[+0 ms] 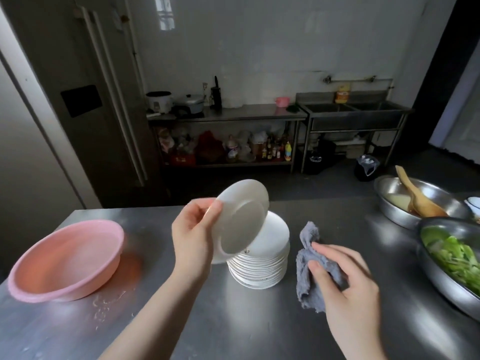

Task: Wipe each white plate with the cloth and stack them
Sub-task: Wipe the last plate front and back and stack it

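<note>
My left hand (193,236) grips a small white plate (242,216) by its left rim and holds it tilted on edge above the table, its underside turned toward me. Just behind and below it stands a stack of several white plates (262,261) on the steel table. To the right of the stack, my right hand (345,284) holds a crumpled grey cloth (310,268), thumb and fingers curled round it, close above the tabletop. The cloth and the held plate are apart.
A pink plastic basin (65,258) sits at the left on the steel table (233,328). At the right are a steel bowl of green vegetables (452,258) and a steel pan (405,201) with a wooden spatula (415,193). Counters and a sink stand at the far wall.
</note>
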The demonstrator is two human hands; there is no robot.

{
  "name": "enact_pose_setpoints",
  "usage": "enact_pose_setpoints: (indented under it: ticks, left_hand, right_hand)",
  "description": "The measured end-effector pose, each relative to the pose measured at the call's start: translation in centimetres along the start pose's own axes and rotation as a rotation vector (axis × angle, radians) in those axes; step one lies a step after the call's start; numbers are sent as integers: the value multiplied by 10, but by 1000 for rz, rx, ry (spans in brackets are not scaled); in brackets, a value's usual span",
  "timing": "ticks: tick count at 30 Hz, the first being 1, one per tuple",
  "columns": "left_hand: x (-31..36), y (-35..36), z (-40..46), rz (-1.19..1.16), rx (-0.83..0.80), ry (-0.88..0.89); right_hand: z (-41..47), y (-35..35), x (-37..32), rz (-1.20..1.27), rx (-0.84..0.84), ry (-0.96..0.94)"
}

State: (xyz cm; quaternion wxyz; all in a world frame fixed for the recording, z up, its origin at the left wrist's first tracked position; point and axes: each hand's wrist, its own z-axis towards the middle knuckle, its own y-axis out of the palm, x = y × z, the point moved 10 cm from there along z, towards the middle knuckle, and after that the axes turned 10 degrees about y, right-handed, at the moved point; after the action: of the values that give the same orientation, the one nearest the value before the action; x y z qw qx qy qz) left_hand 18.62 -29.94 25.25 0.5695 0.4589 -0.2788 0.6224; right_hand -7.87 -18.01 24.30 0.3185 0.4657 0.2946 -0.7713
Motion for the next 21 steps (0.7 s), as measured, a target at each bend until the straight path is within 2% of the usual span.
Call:
enact_pose_setpoints:
  ticks: [4, 7, 10, 13, 17, 21]
  left_hand:
    - [7, 41, 21, 348, -237, 321]
    - [1, 65, 20, 597, -322, 603]
    - [-17, 78, 8, 724, -352, 794]
    - [-34, 80, 0, 734, -349, 860]
    - [-53, 90, -15, 718, -443, 943]
    - [-75, 91, -24, 608, -542, 852]
  right_hand:
    - [6, -1, 9, -9, 18, 21]
    - [9, -5, 17, -32, 39, 28]
    - [9, -10, 31, -44, 67, 54]
    - [8, -12, 47, -56, 77, 99]
    - [8, -8, 60, -75, 56, 128]
    - [6, 6, 66, -51, 8, 153]
